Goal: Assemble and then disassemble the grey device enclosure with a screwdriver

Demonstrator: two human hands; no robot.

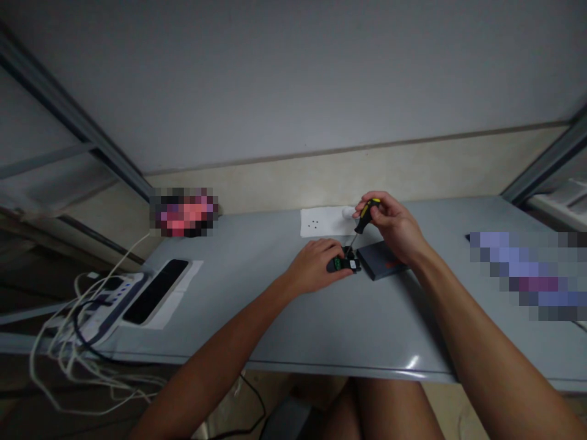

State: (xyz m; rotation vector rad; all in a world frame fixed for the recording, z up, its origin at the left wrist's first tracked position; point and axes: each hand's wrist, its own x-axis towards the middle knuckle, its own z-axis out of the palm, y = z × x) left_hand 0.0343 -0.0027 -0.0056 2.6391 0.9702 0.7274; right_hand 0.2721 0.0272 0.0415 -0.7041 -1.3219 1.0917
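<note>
My right hand grips a black and yellow screwdriver by its handle. The thin shaft slants down to the left, and its tip meets a small black device with a green circuit board showing. Whether the tip sits in a screw is too small to tell. My left hand has its fingers and thumb closed around that device from the left, holding it low over the desk. Close to its right lies a dark grey flat box, partly behind my right hand and wrist.
White paper with several tiny dark screws lies behind my hands on the grey desk. At left are a black phone, a power strip and tangled white cables. Blurred-out items lie at back left and far right.
</note>
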